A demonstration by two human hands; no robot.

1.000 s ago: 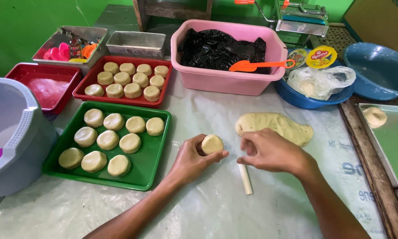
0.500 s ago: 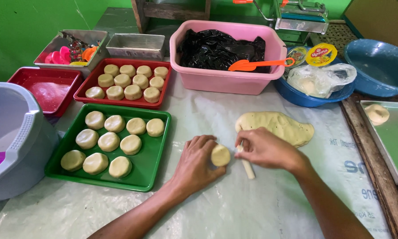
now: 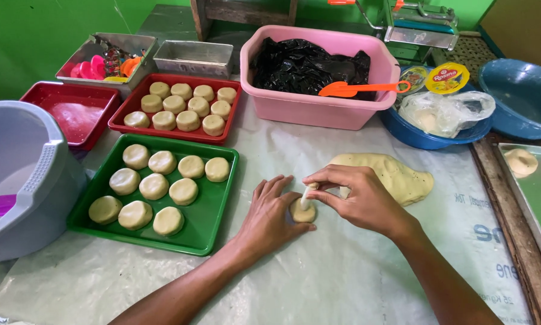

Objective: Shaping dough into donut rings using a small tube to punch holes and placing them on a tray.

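Dough disc (image 3: 303,210), one small pale round, lies flat on the plastic-covered worktop (image 3: 342,271) between the person's two hands. Left hand (image 3: 269,213) rests flat beside it, fingers (image 3: 274,186) spread slightly and curved against the disc's left edge. Right hand (image 3: 357,195) pinches a thin white stick (image 3: 306,195) between thumb and fingertips, closed tight on it, with the stick's lower end touching the top of the disc.

Just behind the right hand lies one larger lump of dough (image 3: 396,176), partly hidden by that hand. To the left, a green tray (image 3: 213,225) holds ten formed rounds in rows. Behind it, a red tray (image 3: 132,108) holds eleven rounds. A second red tray (image 3: 72,114) further left holds something pink and hard to make out. One pink tub (image 3: 318,108) lined with black plastic carries an orange spatula (image 3: 357,88) across its rim. Two blue bowls stand at the right; the nearer blue bowl (image 3: 411,133) holds a clear bag. A grey basin (image 3: 18,180) is cut off at the left edge, and a metal tray (image 3: 535,198) with one dough piece is cut off at the right.
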